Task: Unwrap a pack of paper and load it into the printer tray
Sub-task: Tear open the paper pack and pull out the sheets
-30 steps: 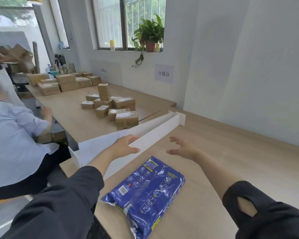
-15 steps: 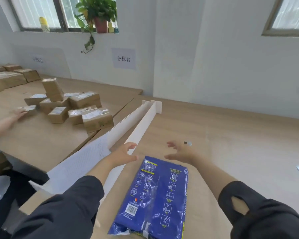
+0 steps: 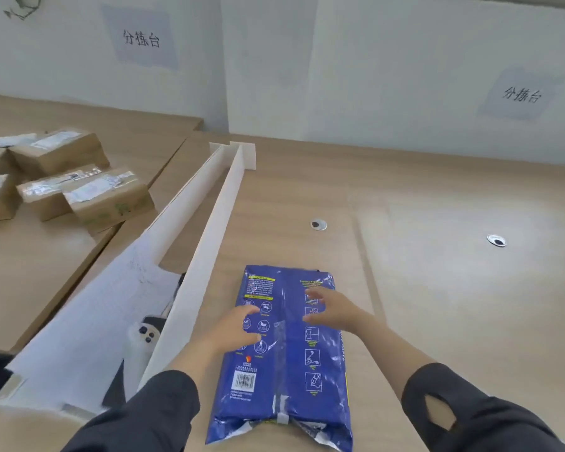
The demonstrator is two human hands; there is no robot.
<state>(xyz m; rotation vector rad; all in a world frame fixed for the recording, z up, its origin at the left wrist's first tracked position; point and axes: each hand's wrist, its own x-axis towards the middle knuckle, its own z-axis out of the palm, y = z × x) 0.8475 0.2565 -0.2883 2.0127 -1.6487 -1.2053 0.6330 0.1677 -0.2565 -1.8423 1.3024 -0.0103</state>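
A glossy blue wrapped pack of paper [image 3: 287, 357], printed with icons and a barcode, lies sealed near the front edge of the wooden surface [image 3: 437, 288]; left hand [image 3: 238, 326] and right hand [image 3: 331, 309] hover over it, fingers spread, gripping nothing

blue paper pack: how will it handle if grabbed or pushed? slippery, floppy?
The blue paper pack has a glossy, glinting wrapper, so it is likely slick under the left hand and right hand. It lies flat and blocky: probably stiff and heavy, sliding rather than tipping. The crumpled near end may tear first.
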